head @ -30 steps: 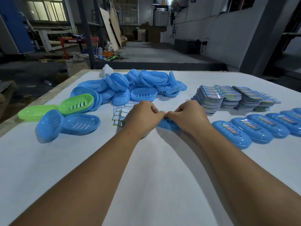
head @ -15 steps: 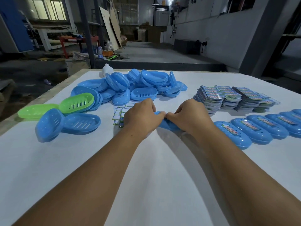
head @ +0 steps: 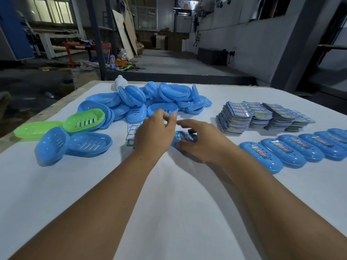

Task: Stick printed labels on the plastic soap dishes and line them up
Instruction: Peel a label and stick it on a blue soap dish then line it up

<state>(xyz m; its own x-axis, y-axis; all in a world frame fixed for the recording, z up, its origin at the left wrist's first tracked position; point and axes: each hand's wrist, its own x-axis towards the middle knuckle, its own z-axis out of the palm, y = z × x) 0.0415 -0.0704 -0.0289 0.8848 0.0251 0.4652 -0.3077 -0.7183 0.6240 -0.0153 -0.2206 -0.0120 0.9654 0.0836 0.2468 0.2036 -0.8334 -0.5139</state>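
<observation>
Labels are on a handful of dishes (head: 293,151) lined up right of your fingers. Your right hand (head: 204,142) grips a fresh-labeled dish (head: 185,137); the left hand (head: 154,134) is curled, holding nothing visible. Big unlabeled pile (head: 150,102) beyond your fingers remains.

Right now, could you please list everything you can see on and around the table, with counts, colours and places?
Table: one, white top.
Unlabelled soap dishes: a heap, too many to count, blue, far centre-left.
Green dishes: two, left edge.
Blue dishes: two, near left.
Labelled dishes: a blue row, right, running out of view.
Printed label stacks: several, multicoloured, far right.
Small sticker sheet: one, white, behind the left hand.
Dish in work: one, blue, labelled, centre.
Left hand: fingers curled, above the dish.
Right hand: grips the dish.
</observation>
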